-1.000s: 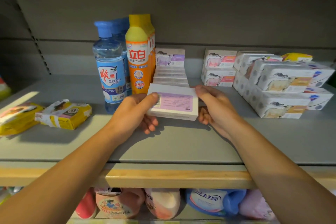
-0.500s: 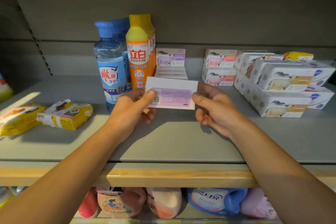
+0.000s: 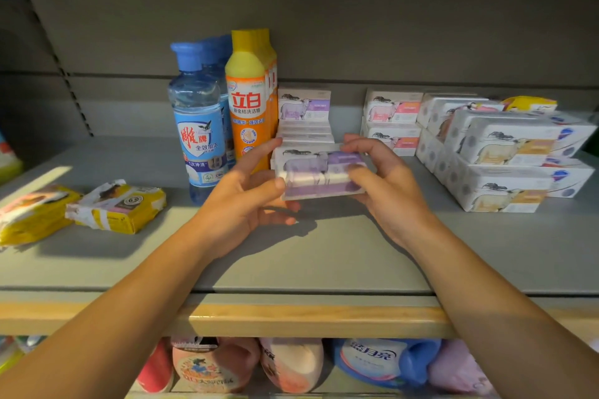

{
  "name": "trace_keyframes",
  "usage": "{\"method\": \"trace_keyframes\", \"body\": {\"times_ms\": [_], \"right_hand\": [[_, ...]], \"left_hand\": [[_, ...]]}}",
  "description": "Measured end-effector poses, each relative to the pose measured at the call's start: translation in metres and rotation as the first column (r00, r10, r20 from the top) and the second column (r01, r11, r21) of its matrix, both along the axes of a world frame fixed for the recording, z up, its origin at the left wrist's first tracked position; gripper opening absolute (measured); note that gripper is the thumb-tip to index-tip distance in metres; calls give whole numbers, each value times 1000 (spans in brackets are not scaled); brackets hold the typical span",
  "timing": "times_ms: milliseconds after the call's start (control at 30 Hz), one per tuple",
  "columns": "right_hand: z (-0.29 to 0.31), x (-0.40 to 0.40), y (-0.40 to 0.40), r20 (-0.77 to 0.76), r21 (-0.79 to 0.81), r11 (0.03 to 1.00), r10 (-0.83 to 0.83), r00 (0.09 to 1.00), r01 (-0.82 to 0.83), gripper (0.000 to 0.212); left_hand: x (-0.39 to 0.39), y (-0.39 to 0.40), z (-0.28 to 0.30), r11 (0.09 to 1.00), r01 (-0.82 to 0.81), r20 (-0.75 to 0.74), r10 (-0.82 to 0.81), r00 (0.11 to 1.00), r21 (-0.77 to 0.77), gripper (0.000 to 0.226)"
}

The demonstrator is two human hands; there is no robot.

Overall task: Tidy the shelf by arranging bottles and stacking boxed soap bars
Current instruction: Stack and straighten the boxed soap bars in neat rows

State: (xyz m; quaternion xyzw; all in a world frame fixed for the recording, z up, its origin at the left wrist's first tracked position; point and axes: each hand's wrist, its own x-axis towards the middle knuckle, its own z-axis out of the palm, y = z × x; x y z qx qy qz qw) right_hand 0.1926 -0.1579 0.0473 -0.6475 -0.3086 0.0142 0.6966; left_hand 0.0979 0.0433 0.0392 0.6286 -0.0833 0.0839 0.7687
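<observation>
- Soap box (image 3: 321, 176), purple print, blurred, held clear of the shelf (image 3: 324, 256) between both hands, long axis left-right.
- Left hand (image 3: 249, 201) pinches its left end, thumb in front, fingers curled beneath; right hand (image 3: 385, 185) pinches the right end.
- Purple box stack (image 3: 304, 129) sits just behind the held box, directly ahead; both hands equally near, likely the drop spot.
- Orange bottle (image 3: 248, 100) and blue bottle (image 3: 197, 126) stand just left of the stack, crowding the left hand.
- Pink boxes (image 3: 392, 120) and tan boxes (image 3: 505, 172) stand to the right, apart.
- Yellow packets (image 3: 116, 207) lie far left.
</observation>
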Motion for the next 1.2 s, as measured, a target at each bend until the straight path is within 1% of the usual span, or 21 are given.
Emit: {"method": "trace_keyframes", "body": {"times_ms": [33, 100, 167, 233, 333, 400, 467, 533, 633, 700, 767, 800, 833, 867, 933, 1000, 1033, 1133, 1200], "right_hand": [[0, -2, -1, 65, -51, 999, 8, 998, -5, 42], [-1, -6, -1, 131, -85, 994, 78, 988, -68, 67], [-3, -10, 3, 171, -93, 990, 122, 978, -107, 78], [-4, -13, 7, 232, -132, 989, 95, 968, -66, 78], [-4, -14, 8, 372, -245, 965, 5, 928, 93, 70], [-4, -13, 6, 460, -289, 939, -35, 887, 186, 64], [-4, -13, 6, 523, -307, 919, -53, 851, 246, 56], [-6, -14, 7, 562, -322, 899, -72, 824, 298, 53], [-8, -15, 9, 577, -319, 883, -107, 810, 344, 52], [-7, -13, 8, 584, -306, 880, -129, 802, 365, 52], [-4, -11, 5, 611, -255, 875, -184, 770, 411, 52], [-3, -10, 4, 620, -211, 876, -224, 752, 434, 52], [-1, -9, 4, 620, -174, 874, -261, 740, 454, 52], [1, -7, 4, 613, -154, 869, -290, 735, 471, 52], [8, -1, 7, 602, -147, 855, -321, 731, 497, 51], [15, 10, 11, 608, -169, 852, -305, 733, 495, 51], [19, 18, 14, 610, -206, 845, -284, 740, 494, 50], [31, 45, 26, 603, -359, 793, -206, 771, 493, 51], [35, 62, 35, 586, -398, 797, -161, 794, 455, 51]], "left_hand": [[-1, -1, 0, 999, -37, 9, 37, 999, 37, 71], [0, -3, 1, 968, -184, 55, 178, 983, 172, 64], [1, -2, 2, 901, -327, 131, 302, 944, 285, 54], [1, -2, 2, 856, -404, 198, 357, 913, 324, 46], [-2, -3, 3, 806, -451, 269, 370, 889, 382, 37], [-3, -4, 3, 790, -458, 310, 353, 883, 407, 38], [-4, -7, 3, 781, -463, 348, 333, 876, 419, 42], [-5, -10, 2, 770, -470, 366, 327, 871, 432, 45], [-4, -9, 0, 750, -485, 365, 342, 866, 449, 46], [-1, -6, -2, 718, -493, 361, 347, 866, 491, 46], [3, -4, -4, 672, -490, 334, 359, 872, 555, 49], [5, -3, -5, 640, -484, 312, 371, 875, 597, 50], [7, -1, -7, 588, -479, 292, 387, 874, 652, 48], [9, 1, -9, 516, -471, 281, 405, 870, 715, 44], [12, 3, -13, 363, -450, 288, 420, 861, 816, 35], [13, 4, -16, 250, -414, 299, 393, 869, 875, 33], [13, 4, -17, 202, -384, 293, 368, 882, 901, 33], [13, 5, -18, 107, -299, 258, 292, 921, 948, 24], [13, 5, -19, 83, -294, 265, 257, 929, 952, 29]]}}
